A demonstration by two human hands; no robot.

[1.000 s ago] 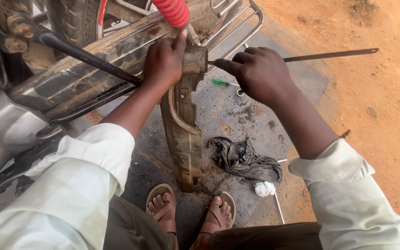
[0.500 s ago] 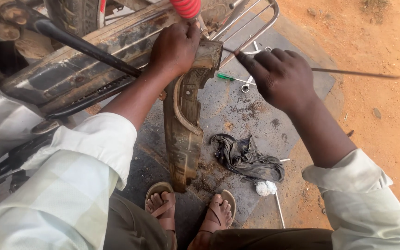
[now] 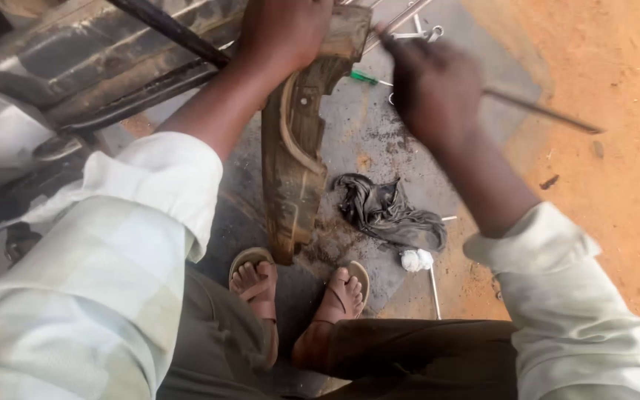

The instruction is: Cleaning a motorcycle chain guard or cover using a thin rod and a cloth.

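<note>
Fingers of the left hand (image 3: 284,31) are curled down over the top end of a rusty metal bracket (image 3: 292,152), gripping it where it meets the vehicle frame (image 3: 75,63). Fingers of the right hand (image 3: 432,92) are clenched around a thin metal rod (image 3: 542,111); the hand is motion-blurred, so the exact finger placement cannot be told. The rod's long end is seen sticking out to the right over orange dirt (image 3: 616,185), its other end hidden by the hand near the bracket top. The bracket is held upright, its lower end resting on the grey slab (image 3: 379,141) just ahead of two sandalled feet (image 3: 298,292). A dark crumpled rag (image 3: 388,211) is seen lying on the slab right of the bracket, a small white wad (image 3: 416,259) just beside it. A green-handled tool (image 3: 364,77) and a few wrenches (image 3: 420,33) are spotted on the slab near the right hand. Pale sleeves are worn on both arms.
</note>
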